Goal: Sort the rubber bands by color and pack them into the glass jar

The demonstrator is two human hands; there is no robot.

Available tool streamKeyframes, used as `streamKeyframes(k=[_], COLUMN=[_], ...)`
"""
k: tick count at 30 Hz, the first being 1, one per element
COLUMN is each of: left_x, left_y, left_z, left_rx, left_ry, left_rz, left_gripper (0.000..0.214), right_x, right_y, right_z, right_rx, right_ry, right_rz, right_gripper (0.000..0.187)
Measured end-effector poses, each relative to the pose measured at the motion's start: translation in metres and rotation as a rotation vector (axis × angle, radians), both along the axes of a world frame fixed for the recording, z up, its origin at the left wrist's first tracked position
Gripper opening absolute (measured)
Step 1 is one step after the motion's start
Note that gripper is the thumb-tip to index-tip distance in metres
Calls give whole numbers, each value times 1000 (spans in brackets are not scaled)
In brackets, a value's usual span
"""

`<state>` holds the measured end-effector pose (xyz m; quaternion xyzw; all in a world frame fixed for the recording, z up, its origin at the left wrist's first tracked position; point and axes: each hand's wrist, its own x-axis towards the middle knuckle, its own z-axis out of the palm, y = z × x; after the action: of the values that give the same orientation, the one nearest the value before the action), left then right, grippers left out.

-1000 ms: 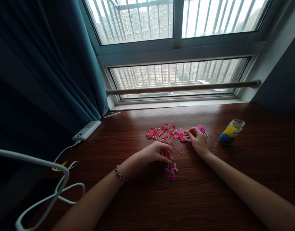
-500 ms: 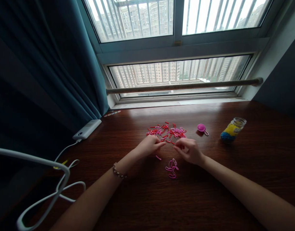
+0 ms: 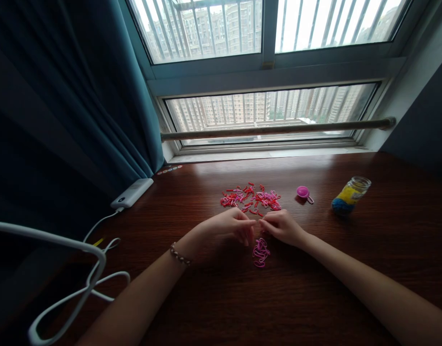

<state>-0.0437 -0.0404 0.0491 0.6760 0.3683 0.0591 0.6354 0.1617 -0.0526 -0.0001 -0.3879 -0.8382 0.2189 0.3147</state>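
- Pink loops, thin and with rounded ends, lie in a small tangled heap on the table, just below our two hands and nearer to us than the larger pile.
- Our left hand hangs above the table beside this heap; its index finger is stretched toward the right hand and the other fingers are curled softly downward. We cannot tell if they grip some piece.
- Our right hand has its thumb and forefinger brought together in a pinch, very near the left fingertips. We cannot tell if a loop is between them.
- Around our left wrist we wear a bracelet, which looks like small knots or beads.
- Beyond the hands, the larger pile spreads out flat and loose, with slim pieces of red and of pink mixed.
- To its right we see a pink scoop, with a round bowl, smooth, and a short looped handle.
- Farther right there is a glass jar, transparent at the neck, with yellow in the middle and blue at the bottom.
- Under everything, the wood is dark reddish-brown, with fine grain, and shiny toward the window.
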Motion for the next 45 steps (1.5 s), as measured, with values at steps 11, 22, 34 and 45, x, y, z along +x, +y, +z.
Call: streamKeyframes(k=[11, 22, 34, 45], left_x=[-42, -41, -32, -17], left_y=[50, 47, 47, 34], left_z=[-49, -52, -53, -37], left_rx=[1066, 1190, 879, 831], left_ry=[288, 248, -167, -265], left_rz=[427, 413, 642, 582], left_gripper=[21, 16, 20, 15], right_x=[13, 15, 11, 16], right_y=[29, 32, 30, 31], right_z=[-22, -23, -26, -18], right_rx=[246, 270, 250, 148], right_ry=[38, 108, 11, 304], right_rz=[-318, -386, -219, -311], right_gripper=[22, 29, 30, 32])
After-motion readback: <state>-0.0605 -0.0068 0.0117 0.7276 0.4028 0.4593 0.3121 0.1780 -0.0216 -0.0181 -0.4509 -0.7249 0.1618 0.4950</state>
